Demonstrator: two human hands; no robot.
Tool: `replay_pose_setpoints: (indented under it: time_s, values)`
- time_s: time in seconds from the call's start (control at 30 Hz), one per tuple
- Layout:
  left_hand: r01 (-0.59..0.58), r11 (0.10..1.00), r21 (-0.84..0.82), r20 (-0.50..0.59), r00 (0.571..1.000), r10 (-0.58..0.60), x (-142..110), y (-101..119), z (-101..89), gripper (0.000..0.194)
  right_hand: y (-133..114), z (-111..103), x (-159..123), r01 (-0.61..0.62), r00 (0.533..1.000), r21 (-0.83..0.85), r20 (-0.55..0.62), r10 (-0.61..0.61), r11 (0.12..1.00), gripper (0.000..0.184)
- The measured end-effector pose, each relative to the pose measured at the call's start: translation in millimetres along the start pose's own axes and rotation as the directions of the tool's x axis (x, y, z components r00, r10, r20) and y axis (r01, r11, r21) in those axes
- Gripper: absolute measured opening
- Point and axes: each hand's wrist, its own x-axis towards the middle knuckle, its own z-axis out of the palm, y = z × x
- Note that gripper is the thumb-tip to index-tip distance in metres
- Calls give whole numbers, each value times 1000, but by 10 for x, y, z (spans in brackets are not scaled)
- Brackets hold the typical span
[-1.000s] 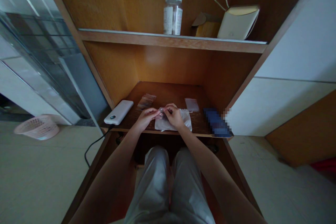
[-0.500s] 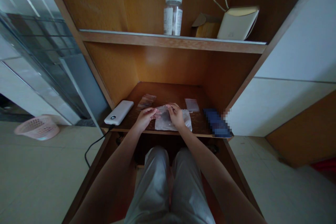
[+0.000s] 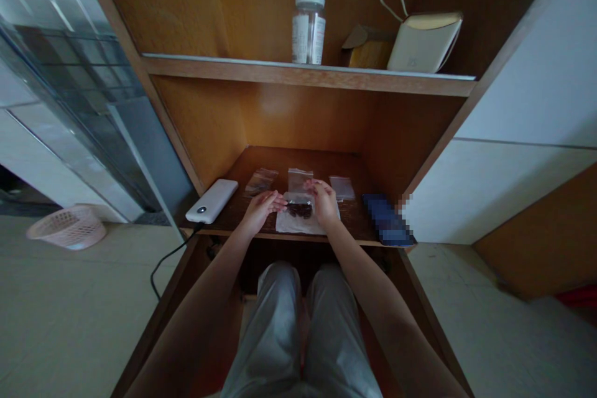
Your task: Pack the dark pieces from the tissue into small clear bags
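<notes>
Between my hands lies a pale, crinkled sheet or bag with a cluster of small dark pieces on or in it; I cannot tell which. My left hand is at its left edge, fingers stretched out and holding nothing. Over the right side of it is my right hand, fingers apart with nothing visible in them. A small clear zip bag lies flat just behind the dark pieces. More clear bags lie to the left, and another clear zip bag lies to the right.
A white power bank with a black cable sits on the left of the wooden shelf. On the right is a dark blue pixelated object. The upper shelf holds a bottle, a small box and a cream case.
The clear bag has left my fingers and now lies flat at the back. Both hands have opened and moved slightly apart, and the dark pieces have come into view.
</notes>
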Motion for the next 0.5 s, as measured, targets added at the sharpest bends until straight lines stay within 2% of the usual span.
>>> replay_pose_setpoints:
  time_s: [0.03,0.1,0.17,0.23,0.3,0.37,0.4,0.5]
  values:
    - [0,1000,31,2,1000,0,-6,-1,5,35,-31,-42,69,-29,999,74,-21,31,997,16]
    - [-6,997,75,6,1000,6,-18,-2,13,33,-109,-161,231,-47,998,106,-46,52,993,20]
    - [-6,996,93,6,1000,5,-26,-3,17,33,-189,-317,410,-36,996,13,-82,37,999,23]
    - [-2,995,98,0,1000,2,-26,-9,13,32,-254,-489,581,-1,992,-203,-122,-24,979,21]
    - [-1,995,101,-3,1000,1,-21,-19,5,31,-294,-652,718,61,978,-469,-149,-147,881,12]
    - [-5,995,104,0,1000,5,-15,-29,-4,30,-308,-785,809,49,973,-711,-124,-193,701,11]
    - [-7,994,106,2,1000,7,-13,-31,-6,29,-307,-837,837,23,975,-787,-119,-188,617,13]
    - [-6,993,115,-1,1000,6,-16,-23,1,29,-290,-930,872,-29,979,-855,-128,-157,518,16]
